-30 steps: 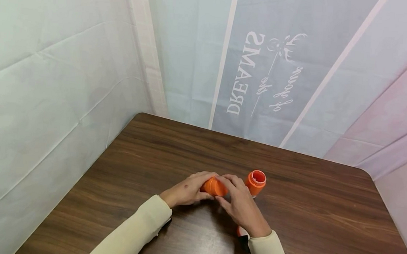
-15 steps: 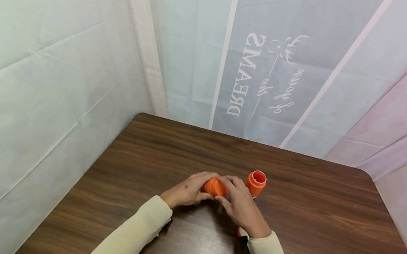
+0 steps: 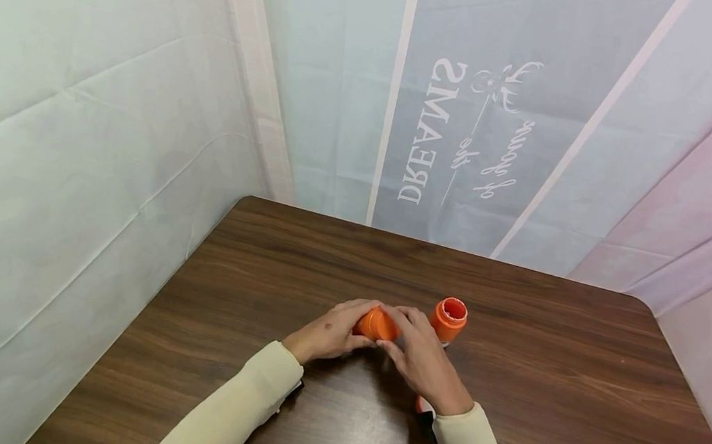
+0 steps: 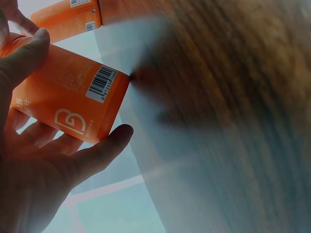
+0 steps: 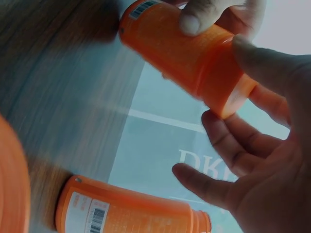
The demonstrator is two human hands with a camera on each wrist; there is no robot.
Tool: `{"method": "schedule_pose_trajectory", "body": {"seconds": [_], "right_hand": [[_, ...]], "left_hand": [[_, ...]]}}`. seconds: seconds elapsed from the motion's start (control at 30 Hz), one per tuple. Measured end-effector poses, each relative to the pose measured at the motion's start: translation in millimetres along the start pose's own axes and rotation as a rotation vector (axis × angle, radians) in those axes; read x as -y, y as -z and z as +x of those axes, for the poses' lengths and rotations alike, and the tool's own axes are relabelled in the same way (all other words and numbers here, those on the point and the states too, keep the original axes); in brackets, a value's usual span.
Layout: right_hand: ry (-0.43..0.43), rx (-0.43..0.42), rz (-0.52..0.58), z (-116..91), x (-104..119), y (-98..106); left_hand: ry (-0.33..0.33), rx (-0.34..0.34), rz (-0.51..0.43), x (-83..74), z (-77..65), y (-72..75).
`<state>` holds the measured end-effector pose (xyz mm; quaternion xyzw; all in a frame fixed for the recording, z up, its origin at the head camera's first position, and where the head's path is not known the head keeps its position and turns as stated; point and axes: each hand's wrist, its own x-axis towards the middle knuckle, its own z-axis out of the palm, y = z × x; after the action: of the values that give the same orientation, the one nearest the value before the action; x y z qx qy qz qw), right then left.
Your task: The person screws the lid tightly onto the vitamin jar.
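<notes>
My left hand (image 3: pixel 331 329) grips an orange plastic bottle (image 4: pixel 63 87) round its body, above the middle of the table. The bottle leans, with a lower corner of its base right at the wooden top. Its orange cap (image 5: pixel 226 82) is on, and the thumb and fingertips of my right hand (image 3: pixel 423 356) hold it round the side. A barcode and white print show on the bottle in the left wrist view. Just beyond my right hand, a second orange bottle (image 3: pixel 447 323) stands upright without a cap, a whitish residue round its mouth.
Near my right wrist lies an orange and white thing (image 3: pixel 423 406), mostly hidden by the arm. A rounded orange object (image 5: pixel 9 184) fills the left edge of the right wrist view. Fabric backdrops (image 3: pixel 328 94) hang behind and beside the brown wooden table (image 3: pixel 571 364).
</notes>
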<state>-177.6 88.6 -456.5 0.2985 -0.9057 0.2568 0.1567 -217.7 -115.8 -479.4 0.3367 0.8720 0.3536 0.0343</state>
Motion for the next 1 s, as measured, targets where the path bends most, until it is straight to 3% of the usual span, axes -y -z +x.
{"method": "schedule_pose_trajectory", "body": {"seconds": [0.43, 0.83, 1.0], "right_hand": [[-0.065, 0.0, 0.093, -3.3, -0.3, -3.0], [-0.104, 0.077, 0.098, -3.0, 0.6, -0.6], [-0.13, 0.142, 0.133, -1.8, 1.1, 1.0]], "left_hand": [[0.001, -0.034, -0.084, 5.0, -2.8, 2.3], [0.135, -0.026, -0.127, 7.0, -5.7, 6.0], [0.156, -0.032, -0.144, 8.6, -7.0, 7.8]]}}
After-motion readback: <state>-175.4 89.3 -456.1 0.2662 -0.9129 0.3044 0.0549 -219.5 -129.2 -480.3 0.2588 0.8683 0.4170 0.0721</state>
